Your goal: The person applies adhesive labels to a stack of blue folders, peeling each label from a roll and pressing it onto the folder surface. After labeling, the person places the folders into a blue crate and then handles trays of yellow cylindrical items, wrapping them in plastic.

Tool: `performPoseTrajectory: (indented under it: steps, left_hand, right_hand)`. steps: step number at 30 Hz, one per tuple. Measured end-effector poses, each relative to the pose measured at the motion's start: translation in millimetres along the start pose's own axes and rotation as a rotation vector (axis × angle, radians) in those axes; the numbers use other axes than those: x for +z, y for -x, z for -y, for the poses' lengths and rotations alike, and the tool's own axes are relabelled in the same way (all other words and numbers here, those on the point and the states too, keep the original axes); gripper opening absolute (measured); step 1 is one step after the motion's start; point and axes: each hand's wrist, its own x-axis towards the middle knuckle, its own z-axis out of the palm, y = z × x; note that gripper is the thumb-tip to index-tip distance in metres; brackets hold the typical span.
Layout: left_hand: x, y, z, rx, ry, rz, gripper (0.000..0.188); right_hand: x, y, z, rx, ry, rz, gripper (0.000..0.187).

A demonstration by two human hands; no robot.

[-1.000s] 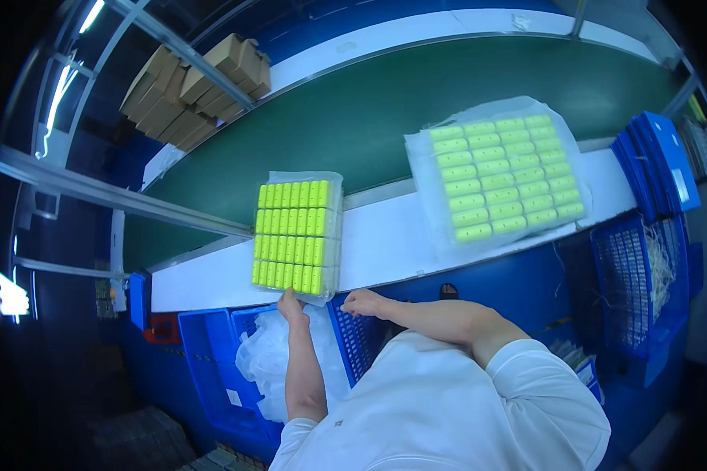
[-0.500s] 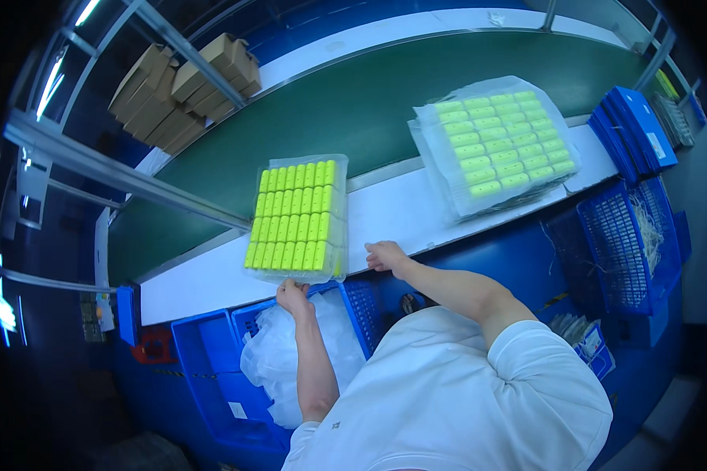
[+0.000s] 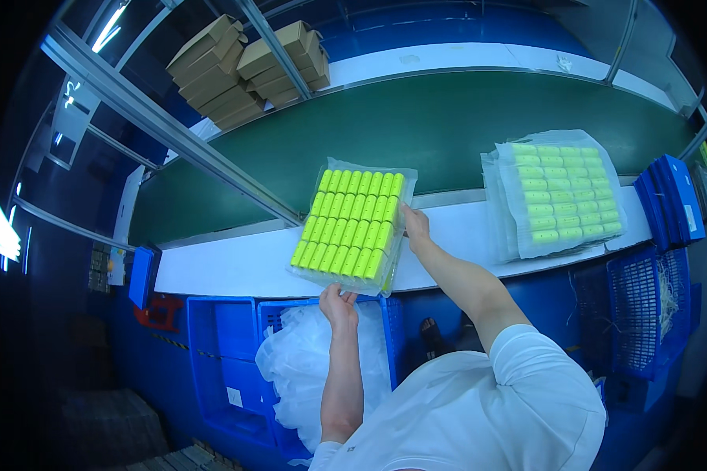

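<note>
A translucent plastic tray [image 3: 398, 259] with rows of yellow-green battery-like cylinders [image 3: 349, 224] sits on the white worktop, turned slightly askew. More trays seem stacked beneath it. My left hand [image 3: 339, 304] is at its near edge, fingers closed around the rim. On the right side, my right hand [image 3: 416, 224] grips the tray's edge, with some fingertips hidden. Further right lies a second stack [image 3: 569, 192] of similar cylinders under a whitish translucent sheet or tray, untouched by either hand.
Below the worktop [image 3: 212, 263] stand blue crates [image 3: 221, 337], one holding crumpled translucent plastic [image 3: 314, 353]. A green conveyor belt [image 3: 448, 114] runs behind, crossed by a metal post [image 3: 188, 141]. Cardboard boxes [image 3: 220, 74] are at the back left; blue bins [image 3: 668, 204] stand at right.
My right hand has come up from in front of the worktop to the tray's right edge. My left hand stays at the near edge. The whole view has shifted.
</note>
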Motion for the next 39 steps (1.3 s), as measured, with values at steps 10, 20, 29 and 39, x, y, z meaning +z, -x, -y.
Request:
performPoseTrajectory:
  steps: [10,20,29,39]
  left_hand:
    - [-52,-36,25,0.480,-1.102,-0.374,0.037]
    - [-46,-59,19,0.319,-1.060,-0.255,0.036]
    - [-40,-67,5,0.138,-1.168,-0.326,0.029]
    - [-24,-26,-77,0.276,-0.570,-0.270,0.019]
  right_hand:
    - [0,-3,55,-0.635,0.575,-0.097,0.034]
    - [67,-60,128,-0.943,1.168,0.195,0.028]
    - [99,-118,141,-0.616,1.285,0.525,0.032]
    - [101,-89,236,-0.338,0.873,0.889,0.022]
